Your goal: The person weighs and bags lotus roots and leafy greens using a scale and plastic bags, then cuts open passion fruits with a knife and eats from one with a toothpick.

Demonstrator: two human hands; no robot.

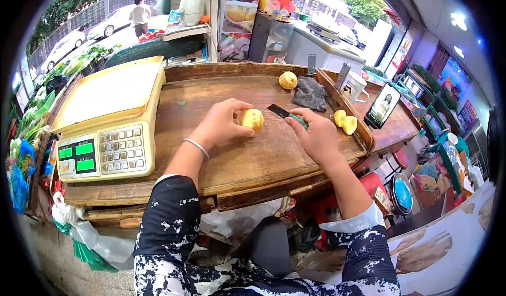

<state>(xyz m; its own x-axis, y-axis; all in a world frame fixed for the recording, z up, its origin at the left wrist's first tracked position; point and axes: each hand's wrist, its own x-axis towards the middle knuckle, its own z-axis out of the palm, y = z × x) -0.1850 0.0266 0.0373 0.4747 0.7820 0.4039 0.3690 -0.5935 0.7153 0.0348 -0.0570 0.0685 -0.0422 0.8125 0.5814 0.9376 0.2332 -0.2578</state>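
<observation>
My left hand (232, 121) grips a round, yellow, lumpy fruit (252, 119) between thumb and fingers, just above the wooden tray-like tabletop (226, 161). Its kind is unclear; the surface looks pared. To the right, my right hand (316, 132) is closed around the green handle (298, 120) of a small knife, whose dark blade (278, 110) points at the fruit without touching it. Another yellow fruit (288, 80) lies at the back beside a crumpled grey cloth (310, 94). Yellow fruit pieces (345, 121) rest near the right rim.
A cream weighing scale (105, 122) with lit green displays takes up the left side. Past the right rim stand a white mug (355, 87) and an upright phone (383, 105). Raised wooden edges (232, 70) border the tabletop. A person (140, 17) stands outside by parked cars.
</observation>
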